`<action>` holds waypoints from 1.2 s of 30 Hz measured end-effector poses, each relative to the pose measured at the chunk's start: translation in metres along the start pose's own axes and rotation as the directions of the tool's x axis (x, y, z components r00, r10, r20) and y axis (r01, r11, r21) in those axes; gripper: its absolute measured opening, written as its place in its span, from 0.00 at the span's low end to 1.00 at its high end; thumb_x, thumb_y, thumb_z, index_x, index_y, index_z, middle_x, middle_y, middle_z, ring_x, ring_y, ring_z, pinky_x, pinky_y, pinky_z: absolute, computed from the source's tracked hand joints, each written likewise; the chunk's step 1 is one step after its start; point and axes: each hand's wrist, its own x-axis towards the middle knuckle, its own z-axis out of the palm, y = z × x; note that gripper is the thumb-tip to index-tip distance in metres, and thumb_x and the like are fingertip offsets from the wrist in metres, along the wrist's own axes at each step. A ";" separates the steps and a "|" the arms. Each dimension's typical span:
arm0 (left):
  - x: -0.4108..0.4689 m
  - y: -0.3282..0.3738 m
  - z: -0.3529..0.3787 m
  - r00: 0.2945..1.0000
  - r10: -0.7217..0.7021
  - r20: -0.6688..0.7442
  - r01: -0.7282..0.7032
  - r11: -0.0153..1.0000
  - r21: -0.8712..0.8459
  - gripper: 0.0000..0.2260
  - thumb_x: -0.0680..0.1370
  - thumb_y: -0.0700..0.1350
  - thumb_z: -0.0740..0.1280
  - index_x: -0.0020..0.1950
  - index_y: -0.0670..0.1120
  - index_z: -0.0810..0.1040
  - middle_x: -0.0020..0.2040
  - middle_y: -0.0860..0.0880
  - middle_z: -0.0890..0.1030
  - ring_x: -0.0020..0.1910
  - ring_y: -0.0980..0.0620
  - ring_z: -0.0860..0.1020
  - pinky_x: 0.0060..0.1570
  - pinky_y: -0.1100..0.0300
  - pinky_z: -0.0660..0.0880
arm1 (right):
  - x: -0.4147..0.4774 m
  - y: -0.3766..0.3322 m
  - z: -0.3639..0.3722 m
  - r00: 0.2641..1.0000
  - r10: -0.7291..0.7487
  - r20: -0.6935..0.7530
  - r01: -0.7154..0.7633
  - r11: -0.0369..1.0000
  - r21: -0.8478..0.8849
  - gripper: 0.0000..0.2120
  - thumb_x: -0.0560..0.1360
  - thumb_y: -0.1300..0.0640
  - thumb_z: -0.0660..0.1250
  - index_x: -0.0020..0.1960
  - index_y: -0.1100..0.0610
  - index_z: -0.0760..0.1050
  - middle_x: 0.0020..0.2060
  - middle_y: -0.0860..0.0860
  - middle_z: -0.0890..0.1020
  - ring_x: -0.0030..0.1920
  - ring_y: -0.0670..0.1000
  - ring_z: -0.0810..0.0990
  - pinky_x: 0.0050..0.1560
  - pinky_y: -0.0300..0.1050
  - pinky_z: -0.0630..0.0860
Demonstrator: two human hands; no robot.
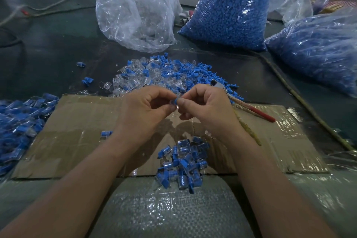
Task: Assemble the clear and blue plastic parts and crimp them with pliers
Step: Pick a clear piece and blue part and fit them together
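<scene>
A: Far left?
B: Left pile (17,121) of joined pieces, off the edge of the cardboard (77,141). Judged a done stack, kept out of the work area.
A: Hands?
B: Left hand (143,110) and right hand (206,110) meet above the cardboard. Thumb and forefinger of each are pinched on one piece (175,101), blue with clear showing. Cannot tell which half sits in which hand. It is held up close, likely to line up the fit.
A: Stock?
B: Heap (164,75) of loose blue and clear parts just beyond the fingertips, in easy reach. Near pile (183,166) lies under the wrists, probably awaiting the crimp.
A: Pliers?
B: Pliers (251,107) lie just right of the right hand, red handle pointing right, untouched. Crimping not yet begun.
</scene>
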 end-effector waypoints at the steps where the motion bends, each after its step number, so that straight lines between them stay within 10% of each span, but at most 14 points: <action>1: 0.000 0.000 0.000 1.000 0.003 0.006 -0.003 1.000 0.004 0.15 0.69 0.34 0.72 0.42 0.56 0.78 0.40 0.56 0.82 0.39 0.61 0.81 0.42 0.70 0.77 | 0.000 0.000 0.000 1.000 0.002 -0.003 -0.002 1.000 0.003 0.07 0.71 0.63 0.69 0.37 0.55 0.75 0.30 0.49 0.81 0.31 0.47 0.81 0.34 0.36 0.78; 11: -0.001 0.003 -0.003 0.999 0.032 0.033 -0.031 0.999 -0.010 0.13 0.69 0.36 0.71 0.42 0.56 0.79 0.39 0.58 0.82 0.39 0.62 0.81 0.40 0.72 0.75 | 0.001 0.001 -0.003 0.998 0.055 0.015 -0.056 0.998 0.034 0.05 0.70 0.60 0.71 0.40 0.54 0.76 0.36 0.52 0.82 0.38 0.51 0.82 0.40 0.42 0.80; 19: 0.000 0.007 -0.007 0.991 0.105 0.088 -0.113 0.989 0.094 0.13 0.68 0.39 0.72 0.42 0.58 0.77 0.42 0.53 0.76 0.40 0.64 0.73 0.38 0.72 0.71 | 0.002 -0.001 -0.013 0.939 0.147 0.312 -0.266 0.884 0.384 0.14 0.63 0.60 0.69 0.49 0.57 0.78 0.41 0.52 0.84 0.44 0.50 0.83 0.43 0.39 0.79; 36: 0.002 0.011 -0.007 0.959 -0.272 0.077 0.283 0.922 -0.265 0.08 0.68 0.33 0.72 0.35 0.45 0.79 0.29 0.49 0.81 0.27 0.57 0.79 0.29 0.68 0.75 | 0.001 0.003 -0.002 0.986 0.054 0.160 -0.099 0.953 0.286 0.10 0.65 0.66 0.71 0.43 0.57 0.76 0.35 0.48 0.83 0.40 0.47 0.83 0.42 0.36 0.78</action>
